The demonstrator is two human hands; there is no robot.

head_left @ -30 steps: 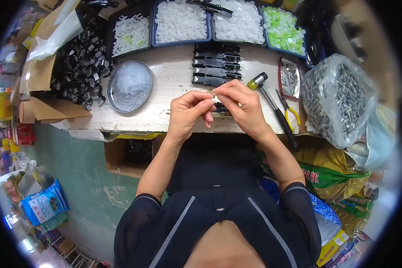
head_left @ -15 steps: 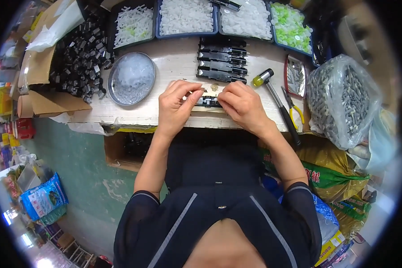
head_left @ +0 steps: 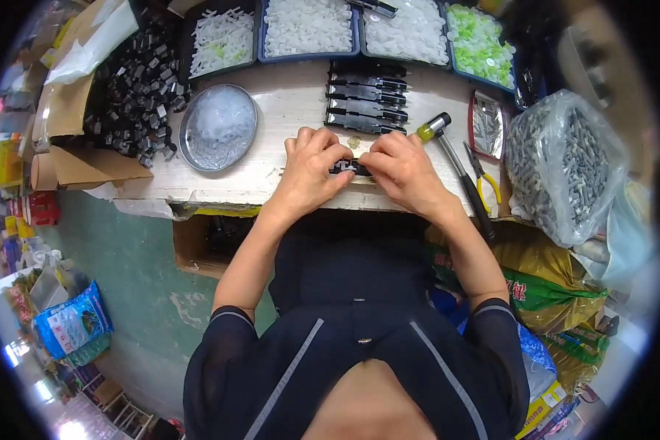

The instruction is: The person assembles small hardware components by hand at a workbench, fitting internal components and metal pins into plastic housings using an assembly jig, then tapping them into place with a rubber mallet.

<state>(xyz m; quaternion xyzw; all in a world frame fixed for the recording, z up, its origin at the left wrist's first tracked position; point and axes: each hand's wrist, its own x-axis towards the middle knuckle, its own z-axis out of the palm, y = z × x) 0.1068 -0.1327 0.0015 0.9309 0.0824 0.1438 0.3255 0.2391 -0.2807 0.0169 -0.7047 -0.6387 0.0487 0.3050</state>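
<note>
A small black plastic assembly [head_left: 350, 167] with pale bits along it lies near the table's front edge, between my hands. My left hand [head_left: 306, 174] is closed over its left end, the thumb and bent fingers covering that part. At the right end, my right hand [head_left: 403, 174] pinches it with thumb and fingertips; anything smaller in the pinch is hidden. Just beyond my hands, several similar black assemblies with silvery faces [head_left: 365, 103] lie stacked in a row.
Right of my hands lie a hammer [head_left: 458, 172], yellow-handled pliers [head_left: 484, 178] and a red tray of metal pins [head_left: 487, 125]. A bag of grey parts [head_left: 565, 165] stands beyond them. Left are a round metal dish [head_left: 185, 139] and black parts [head_left: 136, 103]. Part-filled bins [head_left: 312, 55] line the back.
My left hand has moved right and closed over the left end of the black assembly, covering more of it. My right hand stays at the other end, shifted slightly.
</note>
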